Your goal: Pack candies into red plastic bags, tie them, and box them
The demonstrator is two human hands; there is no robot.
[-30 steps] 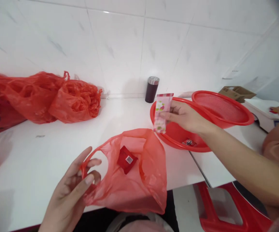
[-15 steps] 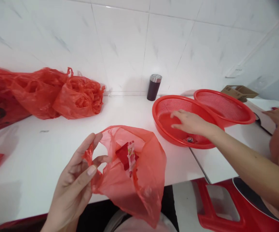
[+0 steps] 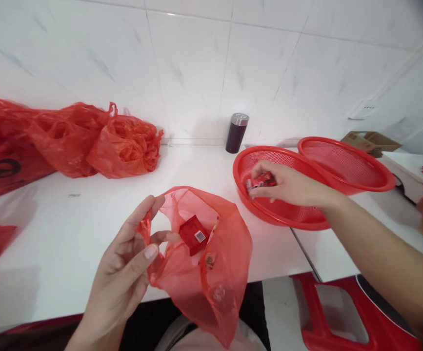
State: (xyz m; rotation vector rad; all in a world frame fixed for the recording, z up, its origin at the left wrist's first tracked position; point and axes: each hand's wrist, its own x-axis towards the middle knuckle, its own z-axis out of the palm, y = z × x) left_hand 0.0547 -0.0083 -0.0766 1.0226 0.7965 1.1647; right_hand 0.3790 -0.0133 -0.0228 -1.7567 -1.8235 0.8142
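1. A tiled white wall (image 3: 182, 58) with grey veining stands behind everything.
2. The white desk (image 3: 87, 253) runs along its foot; a dark seam divides it on the right.
3. Bulging red plastic bags (image 3: 125, 151) sit in a row at the back left, one printed in black.
4. Two red mesh baskets adjoin on the right: the front basket (image 3: 247, 207) nearer the person, the rear basket (image 3: 350, 158) beyond it.
5. An open carrier bag (image 3: 231, 243), red and translucent, is at the near edge of the desk, mouth upward.
6. The person's left grip (image 3: 125, 268) holds this bag by its handle, the film looped over the fingers, with thumb and forefinger slightly apart.
7. The right grip (image 3: 284, 183) is over the front basket, narrowed around a wrapped snack.
8. A cardboard box (image 3: 368, 141) is at the far right, behind the rear basket.
9. A dark tumbler (image 3: 236, 135) with a silvery lid stands upright near the wall.
10. A red packet (image 3: 190, 238) with a barcode lies inside the open carrier bag.
11. The wrapped snack (image 3: 261, 180), red and white, is between the right fingers; its print is blurred.
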